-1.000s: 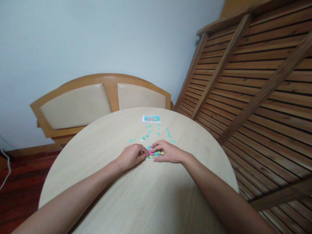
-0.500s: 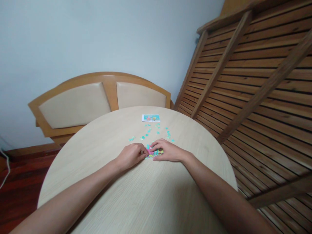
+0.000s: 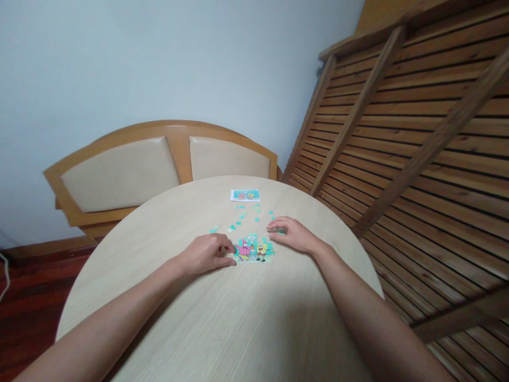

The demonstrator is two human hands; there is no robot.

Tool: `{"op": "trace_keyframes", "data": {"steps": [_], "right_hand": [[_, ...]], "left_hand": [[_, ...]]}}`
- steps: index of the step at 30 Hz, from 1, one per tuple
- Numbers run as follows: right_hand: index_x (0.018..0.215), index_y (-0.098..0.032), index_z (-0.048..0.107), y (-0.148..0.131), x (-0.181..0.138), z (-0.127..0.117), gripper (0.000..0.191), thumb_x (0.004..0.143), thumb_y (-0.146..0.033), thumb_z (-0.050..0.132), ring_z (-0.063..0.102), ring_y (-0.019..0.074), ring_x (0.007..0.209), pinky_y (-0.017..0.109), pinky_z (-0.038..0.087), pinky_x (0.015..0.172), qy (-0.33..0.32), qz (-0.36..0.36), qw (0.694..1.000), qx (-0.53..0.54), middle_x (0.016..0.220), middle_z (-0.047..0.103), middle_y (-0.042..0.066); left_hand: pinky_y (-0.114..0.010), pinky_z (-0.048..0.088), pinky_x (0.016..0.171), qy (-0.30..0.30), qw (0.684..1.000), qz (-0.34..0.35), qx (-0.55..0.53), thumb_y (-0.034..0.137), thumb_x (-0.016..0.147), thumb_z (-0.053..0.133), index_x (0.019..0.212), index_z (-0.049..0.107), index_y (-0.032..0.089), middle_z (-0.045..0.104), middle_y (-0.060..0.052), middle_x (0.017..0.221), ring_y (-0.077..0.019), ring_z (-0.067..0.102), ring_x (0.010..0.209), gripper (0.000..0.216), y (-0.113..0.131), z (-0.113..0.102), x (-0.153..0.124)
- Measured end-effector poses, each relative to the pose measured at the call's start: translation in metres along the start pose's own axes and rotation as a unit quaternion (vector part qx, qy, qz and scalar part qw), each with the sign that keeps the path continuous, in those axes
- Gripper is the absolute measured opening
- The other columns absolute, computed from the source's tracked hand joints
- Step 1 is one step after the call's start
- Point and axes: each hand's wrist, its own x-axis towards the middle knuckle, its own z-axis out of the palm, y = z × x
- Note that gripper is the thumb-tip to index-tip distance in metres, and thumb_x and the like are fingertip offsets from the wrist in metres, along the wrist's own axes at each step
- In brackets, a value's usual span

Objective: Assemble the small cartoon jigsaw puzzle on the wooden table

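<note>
A partly joined jigsaw puzzle (image 3: 253, 253) with pink, yellow and pale cartoon figures on a teal ground lies flat on the table. At its left edge is my left hand (image 3: 209, 253), its thumb and fingers parted and the fingertips by the border pieces. My right hand (image 3: 293, 234) is off the puzzle, up and to its right, fingers apart over loose teal pieces that it partly hides. No piece shows clearly in either hand. More loose puzzle pieces (image 3: 238, 223) lie scattered beyond the joined part.
A picture card (image 3: 245, 195) with the same cartoon figures lies toward the far side of the round wooden table (image 3: 191, 323). Behind the table stands a padded headboard (image 3: 123, 172). A slatted wooden frame (image 3: 382, 132) leans along the right.
My right hand has lifted off the puzzle and moved right and away toward the loose pieces. My left hand has drawn slightly left, so the puzzle's figures now show.
</note>
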Motion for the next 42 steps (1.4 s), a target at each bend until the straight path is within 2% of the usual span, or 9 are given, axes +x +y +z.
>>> {"op": "trace_keyframes", "data": {"steps": [8, 12, 15, 19, 23, 27, 32, 37, 42], "right_hand": [[0.094, -0.022, 0.078, -0.012, 0.003, 0.008, 0.018, 0.084, -0.034, 0.072, 0.065, 0.0213, 0.095, 0.037, 0.048, 0.092, -0.038, -0.040, 0.998, -0.028, 0.101, 0.074, 0.007], [0.093, -0.021, 0.078, -0.006, 0.001, 0.004, 0.015, 0.085, -0.031, 0.069, 0.066, 0.0215, 0.094, 0.036, 0.048, 0.092, -0.032, -0.029, 0.998, -0.040, 0.098, 0.075, 0.007], [0.097, -0.020, 0.077, 0.009, -0.004, -0.008, 0.019, 0.089, -0.027, 0.062, 0.067, 0.0216, 0.096, 0.035, 0.049, 0.091, 0.015, 0.016, 0.998, -0.054, 0.100, 0.075, 0.008], [0.099, -0.017, 0.077, 0.034, -0.014, -0.027, 0.022, 0.089, -0.026, 0.059, 0.068, 0.0221, 0.092, 0.033, 0.050, 0.085, 0.084, 0.132, 0.985, -0.072, 0.101, 0.076, 0.010], [0.097, -0.016, 0.077, 0.049, -0.020, -0.033, 0.024, 0.086, -0.032, 0.063, 0.068, 0.0219, 0.084, 0.033, 0.050, 0.079, 0.084, 0.181, 0.978, -0.067, 0.095, 0.077, 0.009], [0.097, -0.017, 0.078, 0.045, -0.018, -0.026, 0.027, 0.083, -0.037, 0.068, 0.066, 0.0209, 0.082, 0.032, 0.051, 0.078, 0.045, 0.160, 0.985, -0.044, 0.095, 0.076, 0.008], [0.097, -0.018, 0.078, 0.039, -0.015, -0.019, 0.023, 0.081, -0.033, 0.070, 0.067, 0.0208, 0.088, 0.032, 0.051, 0.083, 0.007, 0.137, 0.989, -0.050, 0.097, 0.074, 0.008], [0.097, -0.018, 0.078, 0.040, -0.014, -0.015, 0.019, 0.084, -0.028, 0.068, 0.067, 0.0207, 0.088, 0.032, 0.050, 0.082, 0.005, 0.120, 0.989, -0.083, 0.097, 0.073, 0.008], [0.106, -0.020, 0.076, 0.040, -0.010, -0.005, 0.025, 0.091, -0.035, 0.063, 0.065, 0.0221, 0.095, 0.035, 0.049, 0.088, 0.029, 0.075, 0.986, -0.147, 0.103, 0.071, 0.010]], "left_hand": [[-0.028, 0.047, 0.082, -0.016, 0.999, 0.047, 0.018, 0.037, 0.091, 0.064, 0.103, 0.074, 0.026, 0.071, -0.004, 0.102, -0.0210, 0.065, 0.095, 0.019, 0.006, 0.005, 0.001], [-0.028, 0.047, 0.084, -0.023, 0.996, 0.083, 0.036, 0.035, 0.095, 0.060, 0.100, 0.075, 0.026, 0.071, -0.003, 0.102, -0.0202, 0.066, 0.097, 0.018, 0.005, 0.004, 0.001], [-0.028, 0.048, 0.083, -0.017, 0.992, 0.112, 0.060, 0.036, 0.096, 0.058, 0.097, 0.075, 0.025, 0.070, -0.005, 0.106, -0.0198, 0.066, 0.097, 0.021, 0.005, 0.003, 0.000], [-0.031, 0.050, 0.089, -0.017, 0.983, 0.159, 0.092, 0.036, 0.098, 0.054, 0.094, 0.074, 0.022, 0.070, -0.006, 0.115, -0.0212, 0.065, 0.104, 0.024, 0.004, 0.003, 0.000], [-0.032, 0.051, 0.091, -0.021, 0.976, 0.192, 0.099, 0.035, 0.100, 0.051, 0.098, 0.072, 0.021, 0.070, -0.007, 0.118, -0.0209, 0.066, 0.106, 0.025, 0.002, 0.004, -0.001], [-0.032, 0.053, 0.089, -0.019, 0.975, 0.197, 0.101, 0.033, 0.099, 0.052, 0.097, 0.071, 0.020, 0.071, -0.008, 0.116, -0.0208, 0.068, 0.103, 0.024, 0.003, 0.004, -0.001], [-0.031, 0.054, 0.087, -0.015, 0.973, 0.213, 0.088, 0.031, 0.096, 0.054, 0.094, 0.072, 0.020, 0.072, -0.008, 0.113, -0.0207, 0.069, 0.100, 0.021, 0.006, 0.005, 0.001], [-0.030, 0.055, 0.087, -0.017, 0.970, 0.235, 0.062, 0.028, 0.094, 0.056, 0.094, 0.072, 0.020, 0.072, -0.008, 0.110, -0.0204, 0.069, 0.099, 0.018, 0.007, 0.009, 0.000], [-0.030, 0.055, 0.087, -0.026, 0.967, 0.251, 0.039, 0.029, 0.094, 0.056, 0.097, 0.073, 0.021, 0.072, -0.007, 0.111, -0.0200, 0.070, 0.098, 0.019, 0.008, 0.010, 0.000]]}}
